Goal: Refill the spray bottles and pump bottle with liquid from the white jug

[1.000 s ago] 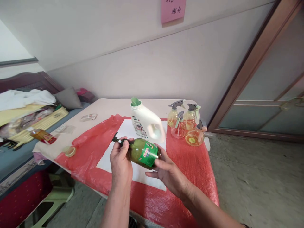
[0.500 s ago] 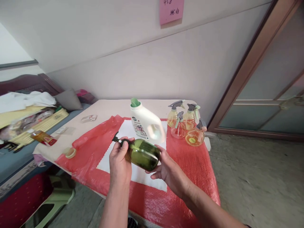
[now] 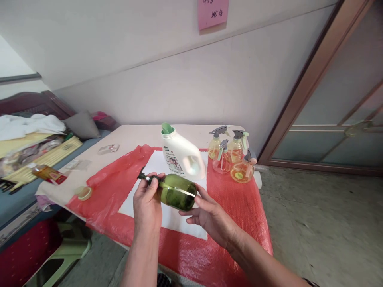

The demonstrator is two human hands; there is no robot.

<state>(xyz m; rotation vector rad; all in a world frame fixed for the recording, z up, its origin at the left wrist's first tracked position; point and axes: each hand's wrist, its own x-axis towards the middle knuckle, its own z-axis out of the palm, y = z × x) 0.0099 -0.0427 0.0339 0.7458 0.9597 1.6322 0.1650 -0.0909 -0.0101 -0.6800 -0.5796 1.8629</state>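
Observation:
A green see-through pump bottle (image 3: 177, 192) lies tilted on its side in the air above the table, its black pump head to the left. Around the neck and pump collar my left hand (image 3: 148, 195) is closed. My right hand (image 3: 208, 209) holds the base end, thumb along the near side and fingers underneath. Just behind the bottle stands a white detergent jug (image 3: 181, 153) with a green spout and a loop handle, on a white cloth (image 3: 127, 203). Neither hand touches the jug.
Several round spray bottles (image 3: 221, 159) with grey triggers stand at the table's right. A red plastic sheet (image 3: 233, 223) covers much of the table. At left are a roll of tape (image 3: 84, 193), a clear packet (image 3: 108, 149) and an amber bottle (image 3: 48, 173). A green stool (image 3: 70, 247) stands below.
The view has shifted slightly, so everything sits a little further left. The pump bottle has turned slightly about its length; both hands still hold it.

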